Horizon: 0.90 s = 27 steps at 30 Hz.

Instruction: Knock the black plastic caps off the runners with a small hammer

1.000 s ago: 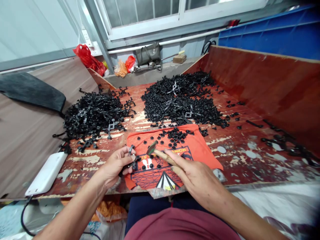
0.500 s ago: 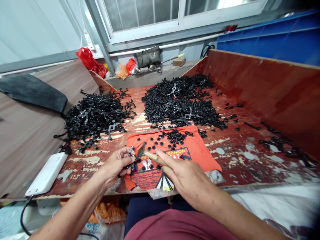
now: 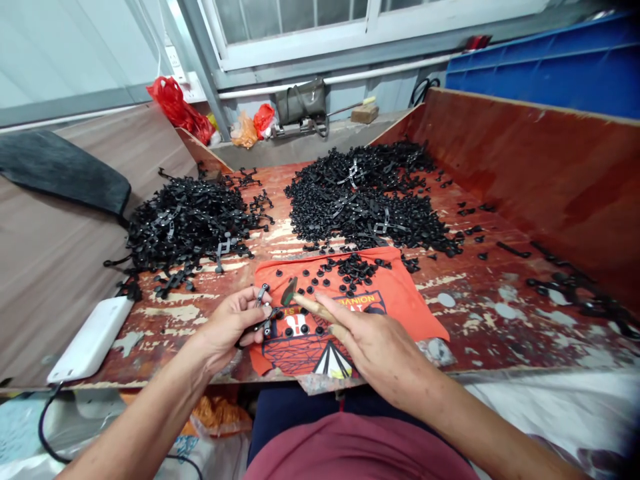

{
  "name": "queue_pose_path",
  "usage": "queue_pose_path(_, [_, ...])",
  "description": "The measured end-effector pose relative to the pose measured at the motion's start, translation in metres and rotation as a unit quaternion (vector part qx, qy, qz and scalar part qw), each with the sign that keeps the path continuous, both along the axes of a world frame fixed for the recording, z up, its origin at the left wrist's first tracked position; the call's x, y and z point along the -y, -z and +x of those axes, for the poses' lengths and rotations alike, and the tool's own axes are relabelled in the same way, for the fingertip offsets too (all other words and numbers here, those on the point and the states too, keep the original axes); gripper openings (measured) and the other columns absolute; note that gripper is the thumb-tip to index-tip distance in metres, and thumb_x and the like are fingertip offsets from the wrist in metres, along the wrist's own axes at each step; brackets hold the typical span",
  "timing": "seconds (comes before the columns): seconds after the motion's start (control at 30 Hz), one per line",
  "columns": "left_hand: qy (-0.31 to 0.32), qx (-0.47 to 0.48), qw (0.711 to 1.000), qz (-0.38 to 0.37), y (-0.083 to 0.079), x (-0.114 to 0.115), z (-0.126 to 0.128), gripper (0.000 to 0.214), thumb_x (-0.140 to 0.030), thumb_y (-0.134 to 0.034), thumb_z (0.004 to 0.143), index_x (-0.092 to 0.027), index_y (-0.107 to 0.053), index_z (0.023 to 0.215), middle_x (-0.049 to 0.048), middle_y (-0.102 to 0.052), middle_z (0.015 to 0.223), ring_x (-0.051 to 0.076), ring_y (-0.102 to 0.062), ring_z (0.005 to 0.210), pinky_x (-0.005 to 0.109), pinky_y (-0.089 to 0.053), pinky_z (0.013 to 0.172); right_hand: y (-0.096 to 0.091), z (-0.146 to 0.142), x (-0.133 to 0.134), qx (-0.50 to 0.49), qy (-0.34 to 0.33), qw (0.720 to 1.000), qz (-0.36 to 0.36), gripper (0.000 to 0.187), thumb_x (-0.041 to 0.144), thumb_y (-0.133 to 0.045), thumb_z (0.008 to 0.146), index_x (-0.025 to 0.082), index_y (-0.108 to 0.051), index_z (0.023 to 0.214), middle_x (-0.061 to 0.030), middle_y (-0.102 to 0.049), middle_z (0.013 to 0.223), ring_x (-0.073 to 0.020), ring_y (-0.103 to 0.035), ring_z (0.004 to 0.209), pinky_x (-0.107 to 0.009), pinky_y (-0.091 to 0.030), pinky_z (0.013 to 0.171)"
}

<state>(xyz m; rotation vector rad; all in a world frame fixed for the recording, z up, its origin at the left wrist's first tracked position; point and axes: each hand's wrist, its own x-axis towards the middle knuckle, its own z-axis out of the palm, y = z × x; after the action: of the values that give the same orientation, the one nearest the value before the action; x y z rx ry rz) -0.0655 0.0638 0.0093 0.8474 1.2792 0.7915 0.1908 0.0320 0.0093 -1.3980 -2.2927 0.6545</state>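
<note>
Pinched in my left hand [image 3: 231,328] is a dark jointed linkage piece [image 3: 264,311] with round ends, held over the left edge of an orange cloth [image 3: 410,300]. My right hand [image 3: 376,347] is closed round the wooden handle of a small hammer [image 3: 311,305]. The hammer's dark head is just right of the linkage piece, apart from it. Small black round studs [image 3: 305,329] stand on the cloth in front of my hands, and a denser cluster of studs [image 3: 356,269] lies near its far edge.
A heap of black linkages [image 3: 193,220] lies at the left, a larger heap of black parts [image 3: 355,200] at the back middle. Loose black parts [image 3: 575,290] are at the right. A white power bank [image 3: 91,341] with a cable sits front left. Wooden boards [image 3: 540,160] wall the worn red table.
The hammer head has lifted slightly and moved right, away from the linkage piece. My left hand still holds that piece, now turned a little. The whole view has shifted slightly.
</note>
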Motion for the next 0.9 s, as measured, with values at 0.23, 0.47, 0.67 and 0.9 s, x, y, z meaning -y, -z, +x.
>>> queue_pose_path(0.23, [-0.008,-0.048,0.999,0.004,0.004,-0.002,0.003,0.036,-0.028,-0.082,0.061,-0.017,-0.056,0.083,-0.0074,-0.055,0.050,0.005,-0.048,0.031,0.011,-0.015,0.031,-0.005,-0.003,0.003,-0.005,-0.004,1.000,-0.013,0.055,0.020,-0.047,0.099,0.042,-0.040,0.149,0.0000,-0.076,0.114,-0.0218,-0.075,0.087,-0.033,-0.059,0.074])
queue_pose_path(0.47, [-0.011,-0.060,0.998,0.005,0.004,-0.002,0.006,0.037,-0.030,-0.082,0.061,-0.017,-0.056,0.083,-0.0089,-0.052,0.047,0.005,-0.046,0.030,0.010,-0.015,0.031,0.001,-0.002,0.004,-0.033,-0.012,0.999,-0.027,0.053,0.020,-0.045,0.101,0.039,-0.038,0.150,0.0026,-0.070,0.127,-0.0214,-0.072,0.102,-0.033,-0.057,0.081])
queue_pose_path(0.67, [-0.015,-0.078,0.997,0.011,-0.002,0.001,0.009,0.036,-0.028,-0.083,0.060,-0.017,-0.054,0.079,-0.0081,-0.055,0.047,0.005,-0.046,0.030,0.011,-0.016,0.032,-0.003,-0.003,0.004,-0.039,-0.011,0.998,-0.039,0.053,0.020,-0.045,0.101,0.040,-0.038,0.149,0.0033,-0.069,0.128,-0.0212,-0.071,0.105,-0.032,-0.056,0.083])
queue_pose_path(0.9, [-0.008,-0.089,0.996,-0.007,-0.004,-0.003,0.009,0.039,-0.028,-0.083,0.058,-0.017,-0.057,0.085,-0.0078,-0.055,0.053,0.004,-0.046,0.032,0.011,-0.016,0.033,0.001,-0.011,0.004,0.012,-0.016,1.000,-0.020,0.051,0.020,-0.050,0.098,0.035,-0.044,0.147,-0.0007,-0.077,0.102,-0.0210,-0.074,0.084,-0.027,-0.049,0.066])
